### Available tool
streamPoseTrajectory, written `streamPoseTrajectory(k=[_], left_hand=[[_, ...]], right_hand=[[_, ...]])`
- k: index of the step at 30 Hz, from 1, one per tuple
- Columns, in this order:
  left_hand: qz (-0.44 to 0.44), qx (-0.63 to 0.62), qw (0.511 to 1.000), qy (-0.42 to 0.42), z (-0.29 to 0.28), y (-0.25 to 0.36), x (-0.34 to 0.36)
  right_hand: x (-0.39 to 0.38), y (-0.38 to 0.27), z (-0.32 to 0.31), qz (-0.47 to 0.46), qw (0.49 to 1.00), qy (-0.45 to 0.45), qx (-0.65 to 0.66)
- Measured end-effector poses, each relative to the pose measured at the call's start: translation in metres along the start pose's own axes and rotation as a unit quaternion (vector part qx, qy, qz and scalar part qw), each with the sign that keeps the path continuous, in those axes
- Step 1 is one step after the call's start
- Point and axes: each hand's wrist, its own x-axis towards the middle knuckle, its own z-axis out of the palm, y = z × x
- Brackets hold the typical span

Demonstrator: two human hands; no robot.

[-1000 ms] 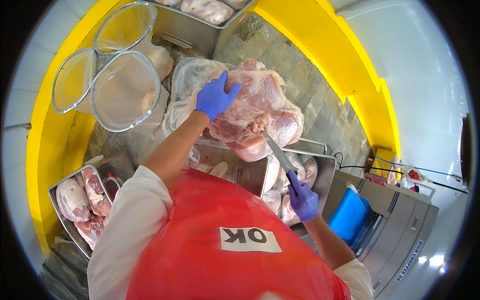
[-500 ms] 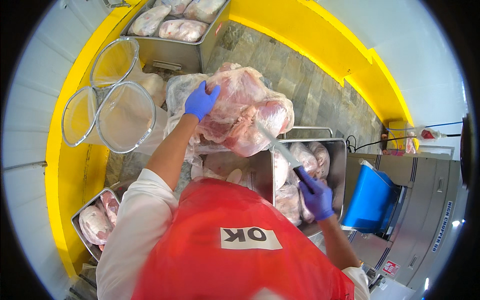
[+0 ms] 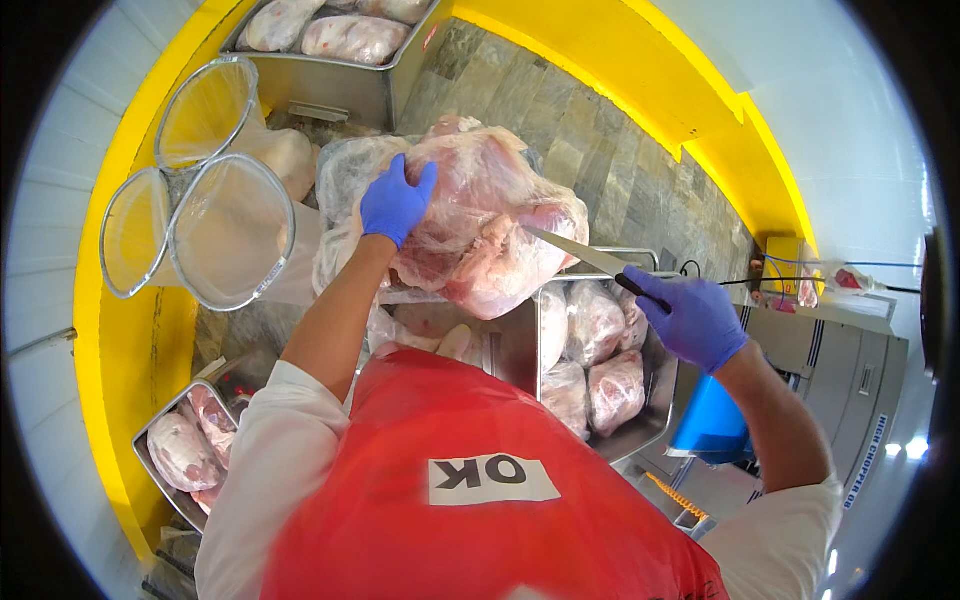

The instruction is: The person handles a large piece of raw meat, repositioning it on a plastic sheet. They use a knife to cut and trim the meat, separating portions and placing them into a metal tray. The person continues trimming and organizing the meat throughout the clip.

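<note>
My left hand (image 3: pixel 396 200), in a blue glove, rests on the upper left of a large pink piece of meat (image 3: pixel 470 180) in loose clear plastic, its fingers spread. My right hand (image 3: pixel 690 318), gloved too, is closed round the dark handle of a knife (image 3: pixel 570 246). The long blade points up-left, its tip at the meat's right part. Crumpled plastic (image 3: pixel 340 180) lies left of the meat. Just below, a steel bin (image 3: pixel 660 390) holds several bagged pieces of pale meat.
At the left stand three hoops (image 3: pixel 232 228) with clear bags. More steel bins with meat are at the back (image 3: pixel 350 90) and lower left (image 3: pixel 205 380). A yellow barrier (image 3: pixel 600 50) curves round the floor. At the right are a grey machine (image 3: pixel 840 360), a blue panel (image 3: pixel 705 430) and cords.
My right hand has moved up and to the right with the knife, whose blade now lies flatter. My left hand remains on the meat.
</note>
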Motion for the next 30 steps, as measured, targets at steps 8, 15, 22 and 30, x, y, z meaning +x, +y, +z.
streamPoseTrajectory(k=[8,15,22,30], left_hand=[[0.011,0.006,0.999,0.034,0.007,-0.004,-0.003],[0.021,0.013,0.999,0.046,0.003,0.001,-0.002],[0.008,0.010,1.000,0.022,0.002,0.002,0.002],[-0.003,0.011,1.000,0.019,-0.002,-0.003,0.000]], right_hand=[[0.044,-0.001,0.012,-0.001,0.995,-0.094,-0.020],[-0.022,0.035,0.184,0.001,0.989,0.143,0.035],[-0.009,0.026,0.338,0.046,0.949,0.239,0.202],[-0.082,0.006,0.211,0.116,0.954,0.130,0.245]])
